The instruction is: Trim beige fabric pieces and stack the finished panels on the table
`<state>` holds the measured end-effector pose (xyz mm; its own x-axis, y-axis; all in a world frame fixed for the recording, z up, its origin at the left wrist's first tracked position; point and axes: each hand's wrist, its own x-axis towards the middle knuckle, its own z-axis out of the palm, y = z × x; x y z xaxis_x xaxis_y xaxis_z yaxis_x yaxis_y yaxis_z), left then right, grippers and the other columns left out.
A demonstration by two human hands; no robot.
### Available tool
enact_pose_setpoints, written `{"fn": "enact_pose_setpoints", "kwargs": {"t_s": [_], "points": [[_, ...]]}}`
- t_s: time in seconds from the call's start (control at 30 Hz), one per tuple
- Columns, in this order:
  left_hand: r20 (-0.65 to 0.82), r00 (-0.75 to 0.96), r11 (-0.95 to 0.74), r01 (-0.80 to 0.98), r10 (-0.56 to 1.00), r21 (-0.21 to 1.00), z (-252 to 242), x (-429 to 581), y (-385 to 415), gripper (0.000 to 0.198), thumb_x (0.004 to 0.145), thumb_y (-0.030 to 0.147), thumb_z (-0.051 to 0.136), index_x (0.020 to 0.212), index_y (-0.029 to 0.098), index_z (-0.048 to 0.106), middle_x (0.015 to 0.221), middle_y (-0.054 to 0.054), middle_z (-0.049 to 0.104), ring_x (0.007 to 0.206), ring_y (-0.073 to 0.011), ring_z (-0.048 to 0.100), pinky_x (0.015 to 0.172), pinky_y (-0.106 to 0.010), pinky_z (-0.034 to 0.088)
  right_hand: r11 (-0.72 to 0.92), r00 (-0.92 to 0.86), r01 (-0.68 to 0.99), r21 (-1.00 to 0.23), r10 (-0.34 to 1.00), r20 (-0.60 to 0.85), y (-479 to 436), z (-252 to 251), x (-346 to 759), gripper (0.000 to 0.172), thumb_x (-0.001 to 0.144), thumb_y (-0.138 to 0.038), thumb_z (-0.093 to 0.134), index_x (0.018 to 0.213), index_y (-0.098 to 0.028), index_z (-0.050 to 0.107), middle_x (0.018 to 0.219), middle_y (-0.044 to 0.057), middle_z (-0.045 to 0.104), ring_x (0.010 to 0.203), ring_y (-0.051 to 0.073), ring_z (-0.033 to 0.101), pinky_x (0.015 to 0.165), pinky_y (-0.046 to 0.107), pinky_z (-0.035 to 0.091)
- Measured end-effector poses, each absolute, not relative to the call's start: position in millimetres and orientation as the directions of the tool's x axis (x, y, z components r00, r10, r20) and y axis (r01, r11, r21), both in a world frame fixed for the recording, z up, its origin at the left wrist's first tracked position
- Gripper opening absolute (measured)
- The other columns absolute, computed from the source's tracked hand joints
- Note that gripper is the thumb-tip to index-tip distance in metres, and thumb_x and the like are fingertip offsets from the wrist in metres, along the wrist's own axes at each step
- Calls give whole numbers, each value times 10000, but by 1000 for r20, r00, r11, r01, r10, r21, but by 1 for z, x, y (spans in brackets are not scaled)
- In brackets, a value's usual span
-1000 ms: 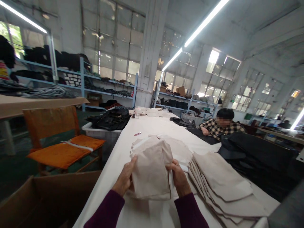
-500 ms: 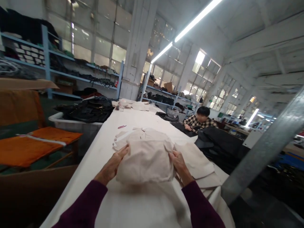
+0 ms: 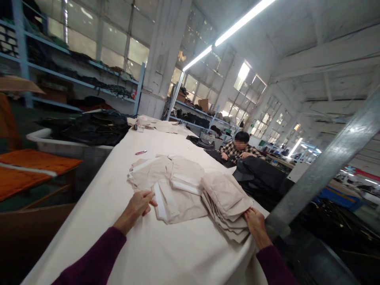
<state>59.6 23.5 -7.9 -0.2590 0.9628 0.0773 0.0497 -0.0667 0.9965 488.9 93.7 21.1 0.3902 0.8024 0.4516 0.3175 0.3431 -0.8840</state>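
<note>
My right hand (image 3: 255, 225) pinches the near right corner of the top beige fabric piece (image 3: 227, 192), which lies on a stack of similar pieces. Loosely bent, the fingers of my left hand (image 3: 137, 209) are a little apart and hold nothing that I can see. They are right beside a beige fabric piece with a white strip (image 3: 160, 204), and whether they touch it is unclear. More beige pieces (image 3: 151, 172) lie spread out and overlapping behind it, some showing white strips.
A white cloth covers the long table (image 3: 118, 190). A small red tool (image 3: 141, 152) lies beyond the pieces. A metal post (image 3: 323, 158) slants up on the right. Across the table, a person in a checked shirt (image 3: 230, 150) works by dark material (image 3: 252, 170). An orange chair (image 3: 35, 170) stands left.
The beige piece held up between both hands now lies on the right-hand stack. My left hand has let go of it; my right hand has moved right and nearer, still gripping its corner.
</note>
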Motion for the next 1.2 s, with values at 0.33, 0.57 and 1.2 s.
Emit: {"fn": "enact_pose_setpoints", "kwargs": {"t_s": [0.33, 0.57, 1.2], "points": [[14, -354, 65, 210, 935, 975, -28, 72, 34, 371, 757, 434, 406, 534, 160, 520, 310, 39, 399, 271, -100, 348, 330, -197, 240, 678, -586, 727, 110, 529, 615, 110, 14, 307, 487, 760, -26, 347, 1236, -92, 430, 1210, 171, 493, 1155, 249, 424, 969, 422, 345], [26, -371, 3, 79, 928, 997, -29, 67, 39, 310, 748, 383, 437, 731, 112, 586, 504, -7, 561, 316, -87, 400, 327, -200, 271, 512, -433, 859, 11, 714, 551, 148, 0, 240, 261, 756, 30, 364, 800, -118, 574, 754, 130, 623, 701, 193, 565, 628, 280, 398], [196, -569, -129, 156, 799, 979, -22, 54, 39, 379, 660, 413, 605, 867, 95, 612, 771, -97, 641, 697, -209, 600, 645, -309, 494, 712, -736, 44, -701, 498, 459, 77, 6, 182, 250, 894, -205, 369, 1005, -184, 593, 975, 37, 609, 901, 161, 544, 824, 264, 403]]}}
